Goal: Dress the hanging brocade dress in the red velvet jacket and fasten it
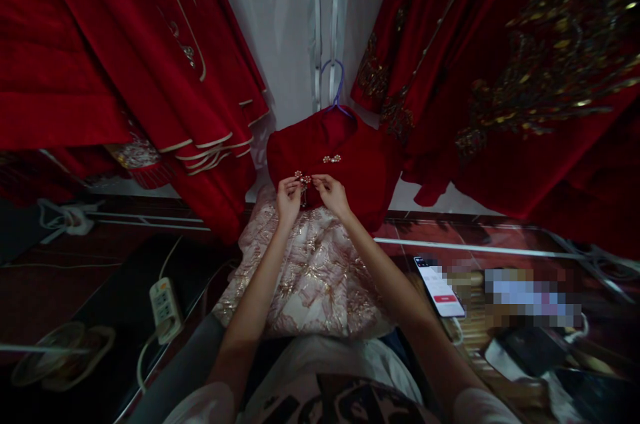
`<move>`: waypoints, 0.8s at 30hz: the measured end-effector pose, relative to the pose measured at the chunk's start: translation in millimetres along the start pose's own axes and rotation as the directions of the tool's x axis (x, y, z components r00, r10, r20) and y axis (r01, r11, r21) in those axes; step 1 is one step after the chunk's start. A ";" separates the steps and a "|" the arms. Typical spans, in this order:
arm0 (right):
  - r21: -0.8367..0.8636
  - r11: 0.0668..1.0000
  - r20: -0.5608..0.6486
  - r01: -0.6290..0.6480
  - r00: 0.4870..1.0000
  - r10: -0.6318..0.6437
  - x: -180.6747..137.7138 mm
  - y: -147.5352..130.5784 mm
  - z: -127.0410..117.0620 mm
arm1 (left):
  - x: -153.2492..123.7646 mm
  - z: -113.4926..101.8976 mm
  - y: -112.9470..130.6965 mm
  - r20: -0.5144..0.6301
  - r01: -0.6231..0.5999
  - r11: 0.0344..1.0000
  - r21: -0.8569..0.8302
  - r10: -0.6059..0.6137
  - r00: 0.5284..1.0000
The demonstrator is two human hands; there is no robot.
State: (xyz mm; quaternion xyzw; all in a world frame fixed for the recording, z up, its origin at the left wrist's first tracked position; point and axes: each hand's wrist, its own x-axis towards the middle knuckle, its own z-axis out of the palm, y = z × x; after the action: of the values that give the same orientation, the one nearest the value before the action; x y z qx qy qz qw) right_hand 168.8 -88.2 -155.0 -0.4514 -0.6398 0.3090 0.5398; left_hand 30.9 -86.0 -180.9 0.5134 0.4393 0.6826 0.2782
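red jacket: the red garment (367, 177) sits at centre, its lower part against the pink-and-gold brocade (320, 277) on the lap; probably placed so its front faces both hands.
purple hanger: the hanger (342, 77) stands up from the neckline, likely keeping the shoulders spread (whether its hook bears weight cannot be told).
lower beaded ornament: the flower ornament (299, 175) lies between the two hands, on the jacket's front, below the matching upper ornament (332, 159).
left hand: the left hand (289, 199) appears to pinch the lower ornament from its left side, presumably to steady it.
right hand: the right hand (332, 196) has its fingertips drawn together at the ornament's right end; whether they grip ornament or cloth cannot be told.
right-side phone: the lit phone (440, 287) lies near the right forearm, apparently within easy sight.
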 end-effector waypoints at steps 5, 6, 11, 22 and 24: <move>0.016 0.997 0.033 -0.074 0.997 0.073 -18.5 3.1 -24.3 | -56.7 10.6 -15.3 -0.011 -0.030 0.990 0.135 0.032 0.999; -0.017 0.996 0.026 -0.090 0.996 0.090 -23.9 3.5 -29.2 | -64.9 10.8 -18.3 0.017 -0.045 0.984 0.174 0.043 0.999; -0.258 0.953 -0.088 -0.161 0.986 0.143 -52.1 14.4 -34.7 | -76.9 4.2 -32.4 0.085 -0.063 0.944 0.323 0.038 0.996; -0.216 0.964 -0.347 -0.153 0.935 0.071 -87.0 33.0 0.2 | -71.9 -1.2 -49.8 -0.085 -0.024 0.958 0.286 0.050 0.995; -0.176 0.964 -0.339 -0.198 0.932 0.129 -92.3 41.0 4.6 | -71.4 -1.7 -52.2 -0.082 -0.035 0.956 0.290 0.062 0.995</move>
State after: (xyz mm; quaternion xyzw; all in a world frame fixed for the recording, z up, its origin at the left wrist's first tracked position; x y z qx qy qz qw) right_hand 175.2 -155.4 -230.3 -0.6017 -0.5309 0.2062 0.5600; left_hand 48.3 -122.0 -259.8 0.5278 0.5334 0.6404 0.1637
